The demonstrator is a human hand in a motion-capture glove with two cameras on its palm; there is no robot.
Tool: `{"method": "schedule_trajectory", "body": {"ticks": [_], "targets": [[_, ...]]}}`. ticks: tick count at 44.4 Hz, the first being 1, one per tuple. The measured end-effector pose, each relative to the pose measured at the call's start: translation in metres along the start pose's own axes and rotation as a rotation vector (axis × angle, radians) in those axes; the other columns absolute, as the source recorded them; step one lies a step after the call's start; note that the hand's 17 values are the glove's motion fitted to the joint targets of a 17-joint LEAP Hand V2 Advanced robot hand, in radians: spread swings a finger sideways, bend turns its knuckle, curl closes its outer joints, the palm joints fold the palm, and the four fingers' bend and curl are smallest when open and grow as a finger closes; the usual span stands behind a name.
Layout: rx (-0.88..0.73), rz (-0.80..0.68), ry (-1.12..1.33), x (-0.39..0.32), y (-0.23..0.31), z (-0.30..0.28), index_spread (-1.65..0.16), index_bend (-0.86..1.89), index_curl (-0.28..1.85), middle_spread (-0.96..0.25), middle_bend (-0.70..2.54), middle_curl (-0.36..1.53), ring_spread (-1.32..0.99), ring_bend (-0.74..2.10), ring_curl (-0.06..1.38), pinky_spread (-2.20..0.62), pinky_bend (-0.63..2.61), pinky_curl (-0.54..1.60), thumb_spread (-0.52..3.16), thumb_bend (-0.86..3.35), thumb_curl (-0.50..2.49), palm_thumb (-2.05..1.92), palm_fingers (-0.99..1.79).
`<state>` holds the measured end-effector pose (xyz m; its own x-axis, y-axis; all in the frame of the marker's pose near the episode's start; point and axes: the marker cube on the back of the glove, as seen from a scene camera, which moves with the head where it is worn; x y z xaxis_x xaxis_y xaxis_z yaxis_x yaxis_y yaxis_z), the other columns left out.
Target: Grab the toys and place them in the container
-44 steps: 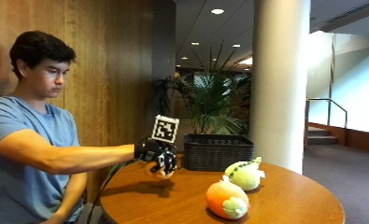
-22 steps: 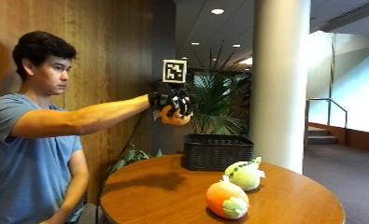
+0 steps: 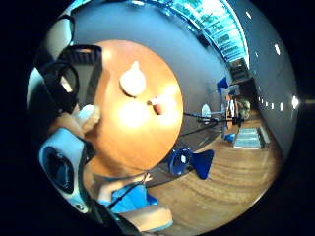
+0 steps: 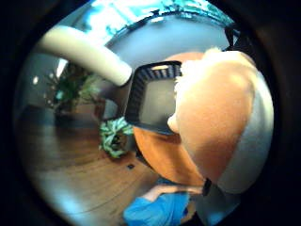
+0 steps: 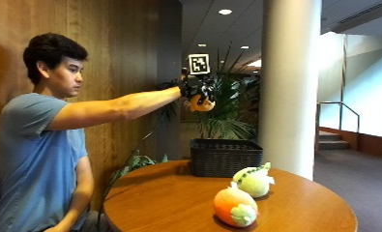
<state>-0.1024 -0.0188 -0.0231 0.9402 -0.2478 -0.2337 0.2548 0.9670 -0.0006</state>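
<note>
The person sat at the left of the round wooden desk (image 5: 178, 203) with the right arm stretched out level at shoulder height. The gloved right hand (image 5: 196, 88) was raised well above the desk, its grip closed around an orange plush toy (image 5: 200, 103) that hung just under the fingers. That toy was in the air, up over the near-left side of the black woven container (image 5: 225, 157), well apart from it and not inside.

The container stood on the far part of the desk, open at the top. In the thumb side palm view its dark interior (image 4: 153, 101) showed with nothing visible in it, and the held toy (image 4: 221, 113) filled much of the picture close against the palm, orange with a paler cream band along one edge.

Two more toys lay on the desk to the right of the container. A pale green and white plush (image 5: 253, 180) sat near the container's right front corner, and an orange plush with a green and white patch (image 5: 234, 209) sat nearer the front edge, just beside the first and partly overlapping it in view. The little finger side palm view looked down on the desk top (image 3: 133, 142) and showed both, the pale one (image 3: 132, 81) and the orange one (image 3: 159, 105), apart from each other.
</note>
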Motion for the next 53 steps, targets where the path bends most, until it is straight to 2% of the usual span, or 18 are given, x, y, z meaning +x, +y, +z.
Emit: {"method": "schedule_trajectory", "body": {"ticks": [8, 14, 17, 22, 25, 26, 27, 28, 31, 35, 38, 41, 44, 46, 49, 53], "targets": [[0.022, -0.101, -0.034, -0.059, -0.033, 0.019, -0.39, 0.41, 0.42, -0.51, 0.54, 0.68, -0.47, 1.09, 0.6, -0.43, 1.14, 0.43, 0.62, 0.25, 1.0, 0.73, 0.9], [0.02, -0.11, -0.126, -0.033, -0.039, 0.049, -0.39, 0.4, 0.46, -0.51, 0.51, 0.72, -0.47, 1.08, 0.6, -0.43, 1.12, 0.43, 0.61, 0.23, 1.02, 0.71, 0.87], [0.021, -0.139, -0.195, -0.043, -0.044, 0.06, -0.39, 0.38, 0.48, -0.51, 0.5, 0.74, -0.47, 1.06, 0.6, -0.42, 1.12, 0.43, 0.62, 0.22, 1.03, 0.7, 0.84], [-0.105, -0.147, -0.181, -0.058, -0.05, 0.084, -0.39, 0.28, 0.49, -0.49, 0.43, 0.75, -0.46, 1.03, 0.59, -0.42, 1.16, 0.44, 0.66, 0.16, 1.02, 0.65, 0.74], [-0.199, -0.145, -0.139, -0.061, -0.051, 0.097, -0.37, 0.17, 0.48, -0.44, 0.35, 0.73, -0.42, 1.01, 0.58, -0.39, 1.19, 0.44, 0.83, 0.1, 0.94, 0.52, 0.6], [-0.219, -0.131, -0.136, -0.062, -0.052, 0.101, -0.36, 0.07, 0.44, -0.36, 0.24, 0.7, -0.36, 0.89, 0.56, -0.33, 1.27, 0.47, 0.86, -0.03, 0.87, 0.35, 0.2], [-0.233, -0.11, -0.141, -0.063, -0.054, 0.104, -0.35, 0.07, 0.46, -0.3, 0.2, 0.7, -0.31, 0.87, 0.59, -0.28, 1.34, 0.52, 0.87, -0.09, 0.83, 0.26, 0.0], [-0.243, -0.084, -0.152, -0.064, -0.056, 0.106, -0.34, 0.08, 0.47, -0.27, 0.2, 0.71, -0.28, 0.86, 0.61, -0.26, 1.38, 0.53, 0.9, -0.09, 0.81, 0.23, -0.04], [-0.246, -0.038, -0.205, -0.069, -0.061, 0.106, -0.32, 0.03, 0.39, -0.16, 0.14, 0.64, -0.19, 0.69, 0.53, -0.18, 1.45, 0.5, 0.94, -0.09, 0.73, 0.11, -0.18], [-0.222, -0.089, -0.222, -0.063, -0.061, 0.104, -0.3, 0.03, 0.32, -0.05, 0.09, 0.57, -0.09, 0.48, 0.42, -0.09, 1.52, 0.48, 0.97, -0.07, 0.66, 0.04, -0.36], [-0.229, -0.092, -0.112, -0.041, -0.058, 0.109, -0.29, 0.04, 0.29, 0.01, 0.07, 0.52, -0.04, 0.4, 0.39, -0.04, 1.54, 0.48, 0.99, -0.05, 0.61, 0.02, -0.38], [-0.223, -0.031, -0.098, -0.028, -0.06, 0.108, -0.28, 0.04, 0.27, 0.04, 0.07, 0.48, 0.0, 0.35, 0.36, -0.01, 1.54, 0.47, 1.0, -0.04, 0.58, 0.01, -0.37], [-0.193, -0.122, -0.135, -0.028, -0.062, 0.105, -0.27, 0.04, 0.24, 0.07, 0.08, 0.44, 0.03, 0.33, 0.35, 0.02, 1.53, 0.46, 1.01, -0.04, 0.55, 0.0, -0.36], [-0.197, -0.167, -0.078, -0.039, -0.067, 0.105, -0.27, 0.04, 0.23, 0.08, 0.08, 0.42, 0.04, 0.32, 0.35, 0.03, 1.53, 0.45, 1.02, -0.03, 0.53, 0.0, -0.35], [-0.216, -0.106, -0.003, -0.037, -0.073, 0.105, -0.27, 0.04, 0.21, 0.09, 0.08, 0.39, 0.06, 0.3, 0.34, 0.05, 1.52, 0.44, 1.02, -0.03, 0.5, 0.0, -0.35], [-0.213, -0.041, 0.011, 0.004, -0.071, 0.105, -0.27, 0.05, 0.19, 0.1, 0.09, 0.36, 0.08, 0.27, 0.34, 0.06, 1.49, 0.43, 1.03, -0.03, 0.47, 0.0, -0.34]]}}
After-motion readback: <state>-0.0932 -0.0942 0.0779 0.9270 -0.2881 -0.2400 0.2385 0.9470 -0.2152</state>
